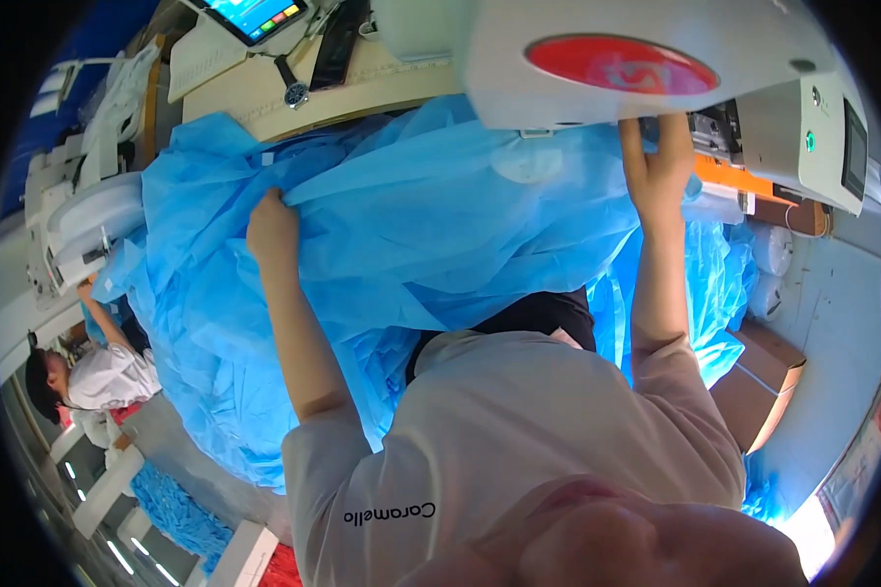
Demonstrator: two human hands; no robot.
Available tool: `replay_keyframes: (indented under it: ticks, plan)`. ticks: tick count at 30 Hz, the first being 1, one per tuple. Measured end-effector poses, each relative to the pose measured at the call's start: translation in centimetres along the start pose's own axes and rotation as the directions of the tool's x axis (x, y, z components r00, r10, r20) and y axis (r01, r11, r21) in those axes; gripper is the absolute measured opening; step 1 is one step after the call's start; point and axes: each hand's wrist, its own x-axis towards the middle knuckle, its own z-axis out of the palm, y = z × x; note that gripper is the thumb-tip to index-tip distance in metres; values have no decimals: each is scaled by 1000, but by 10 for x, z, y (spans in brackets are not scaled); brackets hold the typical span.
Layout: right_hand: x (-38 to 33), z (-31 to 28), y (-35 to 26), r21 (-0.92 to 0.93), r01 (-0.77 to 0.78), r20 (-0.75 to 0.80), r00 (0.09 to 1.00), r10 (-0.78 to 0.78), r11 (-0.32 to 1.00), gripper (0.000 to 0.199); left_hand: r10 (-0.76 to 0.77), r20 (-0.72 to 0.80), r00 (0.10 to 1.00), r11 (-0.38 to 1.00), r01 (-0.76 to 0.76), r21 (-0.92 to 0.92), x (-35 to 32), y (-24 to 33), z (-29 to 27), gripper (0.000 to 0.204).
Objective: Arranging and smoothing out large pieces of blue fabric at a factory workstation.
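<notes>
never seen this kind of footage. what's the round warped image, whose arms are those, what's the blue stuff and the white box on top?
It is one picture from a wide fisheye camera worn on a person's head, looking down at their own work; that is why edges bend and the corners are black. The two bare arms rising from the lower edge are the wearer's. The left hand has a grip on a bunch of thin blue non-woven fabric, which is heaped over the pale work table. The right hand lies on the fabric's edge under the white machine head with a red oval badge. A cardboard box sits at lower right, and another person in white works at far left.
</notes>
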Motion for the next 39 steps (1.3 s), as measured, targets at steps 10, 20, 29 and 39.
replay_keyframes:
  ticks: [10, 20, 29, 39]
  plan:
    - [-18, 2, -16, -26, -136, 20, 990, 136, 990, 15, 185, -354, 917, 869, -320, -376, -47, -75, -91, 17]
    - [-42, -39, -20, 26, -295, 325, 906, 271, 955, 21, 408, -429, 806, 685, -581, -440, -20, 5, -83, 32]
    - [-43, -86, 27, -630, -268, 19, 933, 359, 729, 20, 615, -283, 736, 632, -675, -380, -42, 96, -65, 31]
    - [-24, -59, 55, -689, -49, -10, 998, 58, 723, 18, 442, -470, 764, 764, -595, -248, -37, 107, -49, 20]
